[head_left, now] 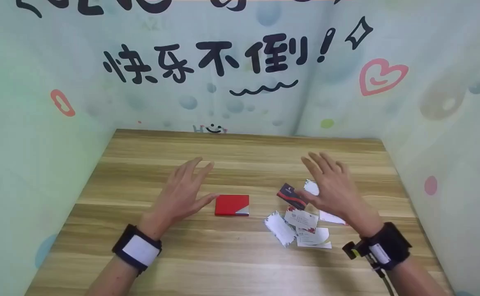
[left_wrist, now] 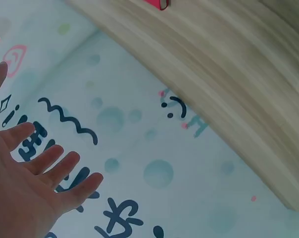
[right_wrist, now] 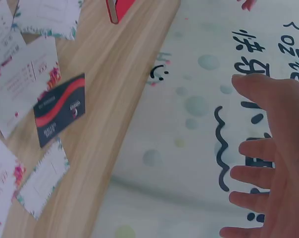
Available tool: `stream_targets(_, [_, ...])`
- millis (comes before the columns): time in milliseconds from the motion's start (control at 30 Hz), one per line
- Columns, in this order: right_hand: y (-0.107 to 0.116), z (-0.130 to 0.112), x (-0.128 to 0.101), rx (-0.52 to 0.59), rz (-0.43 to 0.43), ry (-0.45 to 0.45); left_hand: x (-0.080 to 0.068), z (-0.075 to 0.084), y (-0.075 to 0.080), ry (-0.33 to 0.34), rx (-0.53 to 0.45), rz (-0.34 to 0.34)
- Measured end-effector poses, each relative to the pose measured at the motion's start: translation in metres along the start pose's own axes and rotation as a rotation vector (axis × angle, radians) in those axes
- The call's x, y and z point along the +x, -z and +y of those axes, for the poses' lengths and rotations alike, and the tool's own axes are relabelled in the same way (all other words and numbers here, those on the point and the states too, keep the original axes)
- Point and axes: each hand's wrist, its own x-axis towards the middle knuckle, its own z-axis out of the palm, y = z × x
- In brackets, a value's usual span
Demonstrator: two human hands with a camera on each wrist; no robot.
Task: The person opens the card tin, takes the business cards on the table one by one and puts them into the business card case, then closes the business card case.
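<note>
A red card case [head_left: 231, 204] with a silver corner lies on the wooden table between the two hands. My left hand [head_left: 181, 191] hovers to its left, fingers spread and holding nothing; the thumb tip appears near the case's edge. My right hand [head_left: 333, 191] is raised over a loose group of cards, its fingers extended. A dark card with a red stripe [right_wrist: 60, 110] lies among them, beside white cards with floral edges [right_wrist: 28, 82]. In the head view the right hand partly hides several cards. One white card [head_left: 280, 228] sits at the group's left.
The wooden table [head_left: 162, 164] runs back to a pale printed curtain [head_left: 162, 102] with black lettering. Similar curtain walls stand at the left and right sides. Each wrist wears a black strap [head_left: 137, 248], and a cable [head_left: 384, 281] runs from the right one.
</note>
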Motion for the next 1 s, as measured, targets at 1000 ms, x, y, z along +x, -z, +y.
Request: stream_targets(1000, [-0.112, -0.076, 0.028, 0.067, -0.034, 0.211, -0.017, 0.028, -0.088, 0.093, -0.251, -0.206])
